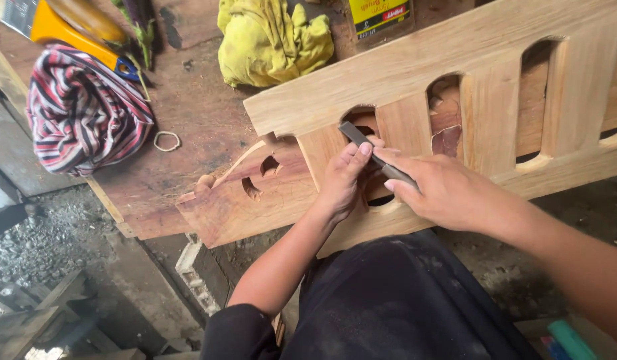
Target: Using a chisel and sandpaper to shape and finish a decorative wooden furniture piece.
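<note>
A pale wooden panel [455,73] with several arched slots lies tilted across a reddish workbench [188,100]. A dark flat metal file [372,152] rests in the leftmost slot. My right hand [448,193] grips the file's near end. My left hand [345,179] presses its fingertips on the file's far part, against the slat beside the slot. A darker carved wood piece [242,200] with curved cut-outs joins the panel's left end.
A yellow rag [272,40], a striped cloth bundle [82,113] and a small rubber ring [166,141] lie on the bench. A yellow-handled tool [68,30] sits at the top left. Gravel floor and wood scraps [48,313] lie below left.
</note>
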